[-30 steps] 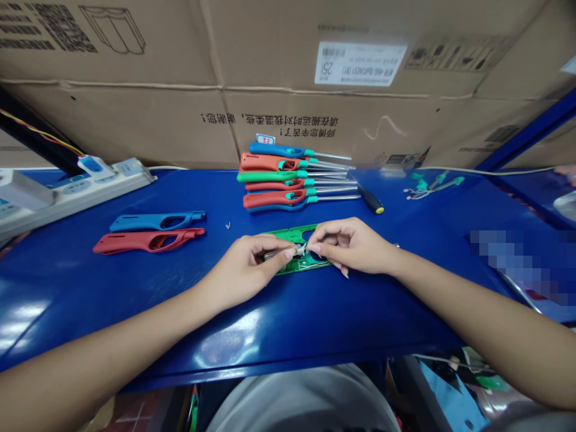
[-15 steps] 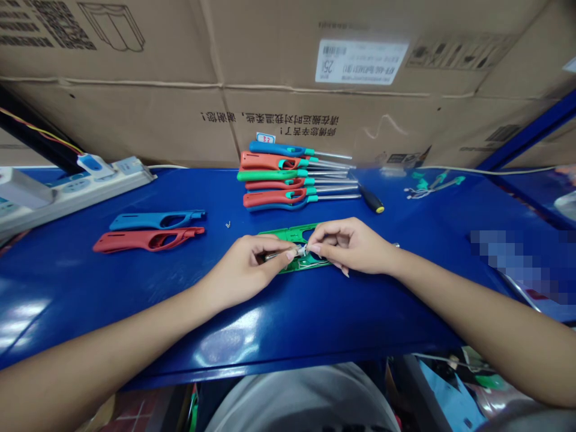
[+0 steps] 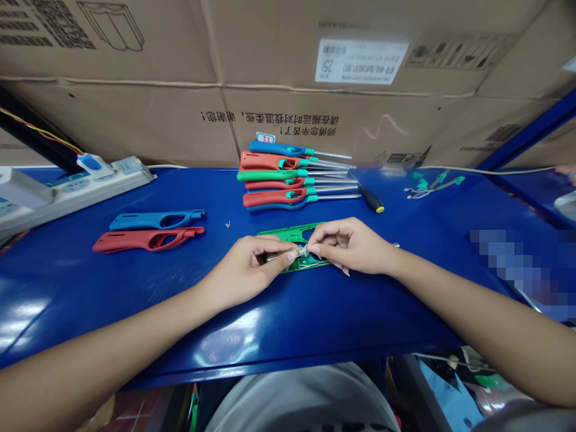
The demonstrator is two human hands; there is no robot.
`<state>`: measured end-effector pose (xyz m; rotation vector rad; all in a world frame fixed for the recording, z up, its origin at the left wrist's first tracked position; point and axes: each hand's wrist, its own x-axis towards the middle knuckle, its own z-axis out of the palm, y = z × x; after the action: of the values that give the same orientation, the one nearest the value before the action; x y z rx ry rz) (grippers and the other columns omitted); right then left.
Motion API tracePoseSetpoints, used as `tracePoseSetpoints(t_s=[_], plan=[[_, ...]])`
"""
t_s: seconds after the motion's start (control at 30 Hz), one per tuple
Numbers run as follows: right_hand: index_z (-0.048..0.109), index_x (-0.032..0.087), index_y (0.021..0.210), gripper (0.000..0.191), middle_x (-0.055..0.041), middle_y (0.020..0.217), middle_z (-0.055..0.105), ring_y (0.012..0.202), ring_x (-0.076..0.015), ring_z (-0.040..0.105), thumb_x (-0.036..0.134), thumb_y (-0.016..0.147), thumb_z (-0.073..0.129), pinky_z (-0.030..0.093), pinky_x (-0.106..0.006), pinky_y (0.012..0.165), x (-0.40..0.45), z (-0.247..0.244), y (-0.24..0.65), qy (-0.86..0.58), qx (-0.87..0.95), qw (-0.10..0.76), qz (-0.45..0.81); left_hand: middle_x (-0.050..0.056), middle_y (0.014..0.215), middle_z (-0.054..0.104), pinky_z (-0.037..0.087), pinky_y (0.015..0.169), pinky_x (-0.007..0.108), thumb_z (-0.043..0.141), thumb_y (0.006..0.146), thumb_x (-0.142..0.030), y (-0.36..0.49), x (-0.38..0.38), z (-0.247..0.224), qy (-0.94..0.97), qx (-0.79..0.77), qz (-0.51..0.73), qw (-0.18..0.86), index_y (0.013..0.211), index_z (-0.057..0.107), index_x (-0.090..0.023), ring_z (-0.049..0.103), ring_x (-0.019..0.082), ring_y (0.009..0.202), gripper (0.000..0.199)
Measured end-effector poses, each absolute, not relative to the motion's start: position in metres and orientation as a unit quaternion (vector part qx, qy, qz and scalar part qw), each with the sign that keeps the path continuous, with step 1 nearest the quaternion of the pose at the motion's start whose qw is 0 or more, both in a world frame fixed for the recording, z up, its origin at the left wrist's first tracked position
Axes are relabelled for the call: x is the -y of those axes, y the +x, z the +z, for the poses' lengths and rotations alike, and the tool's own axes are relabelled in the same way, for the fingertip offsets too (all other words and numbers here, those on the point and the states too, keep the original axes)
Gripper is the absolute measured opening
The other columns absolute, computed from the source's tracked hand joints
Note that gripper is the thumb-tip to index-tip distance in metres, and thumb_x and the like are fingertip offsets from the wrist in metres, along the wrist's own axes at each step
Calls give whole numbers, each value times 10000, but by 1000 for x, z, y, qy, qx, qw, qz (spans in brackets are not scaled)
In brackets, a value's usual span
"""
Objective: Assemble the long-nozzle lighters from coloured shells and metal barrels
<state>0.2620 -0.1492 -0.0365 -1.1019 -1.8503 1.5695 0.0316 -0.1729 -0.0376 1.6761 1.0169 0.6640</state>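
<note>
Over an opened green lighter shell [image 3: 284, 234], my left hand [image 3: 252, 264] pinches a small white-and-metal lighter part [image 3: 302, 251] between thumb and fingers. My right hand [image 3: 353, 245] is closed in a pinch at the right end of that part; what its fingertips hold is too small to make out. Thin wires lie in the lower half of the shell, under the right fingers. A metal tip [image 3: 396, 245] shows just past my right wrist. Both hands partly hide the shell.
Several lighters [image 3: 274, 197] lie stacked at the back, beside a screwdriver [image 3: 372, 198]. To the left are a blue shell [image 3: 135, 221], a red shell [image 3: 126, 241] and a power strip [image 3: 81, 186]. Small screws [image 3: 228, 224] and wired teal parts [image 3: 434, 185] lie on the blue table [image 3: 180, 324].
Almost nothing differs. Both hands stay in the same place, and the small part between them shifts only very slightly.
</note>
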Motion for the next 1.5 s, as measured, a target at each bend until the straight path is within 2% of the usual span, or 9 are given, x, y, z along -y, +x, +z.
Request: tracePoseSetpoints(t_s=[0.17,0.43,0.77,0.97,1.17,1.4,1.5], plan=[[663,148,869,301,79,508,524,367,-56,467,437,832,739,423,-168,329,149,-36,262,-400,671,238,578,71,971,747,446,721,285,644,927,-334,31,173,-39,699,-417,278,509,1054,795,-174,619,196,848,254],[634,159,860,347,79,500,536,358,-60,483,493,842,725,434,-168,329,148,-36,263,-403,664,242,582,44,918,746,432,645,253,650,933,-345,31,173,-37,692,-427,284,508,1076,793,-189,591,152,745,255],[630,153,832,291,74,522,533,364,-47,453,429,860,716,372,-163,331,151,-38,261,-396,670,256,573,54,984,760,468,724,277,645,939,-316,31,172,-42,712,-413,290,488,1079,793,-197,643,184,855,236],[630,152,802,251,77,499,516,380,-39,431,382,864,710,332,-160,360,153,-38,261,-393,687,256,554,54,948,755,456,695,276,626,952,-309,30,174,-41,733,-405,280,468,1089,792,-191,636,184,826,246],[634,154,843,270,81,493,526,359,-58,470,412,859,716,402,-170,341,152,-38,262,-397,672,254,572,46,993,759,473,733,273,624,957,-319,31,172,-40,729,-404,277,478,1116,784,-211,643,181,860,250],[701,131,815,393,33,474,592,359,-72,535,521,863,697,456,-167,373,146,-37,264,-407,672,229,575,15,820,711,424,581,228,627,947,-363,30,172,-36,706,-432,270,491,1089,792,-211,529,115,630,266],[719,136,851,408,28,494,608,366,-78,542,543,855,700,466,-175,368,145,-40,264,-403,673,235,574,17,798,697,418,553,222,622,943,-370,30,172,-34,701,-441,264,495,1086,791,-201,527,115,616,279]])
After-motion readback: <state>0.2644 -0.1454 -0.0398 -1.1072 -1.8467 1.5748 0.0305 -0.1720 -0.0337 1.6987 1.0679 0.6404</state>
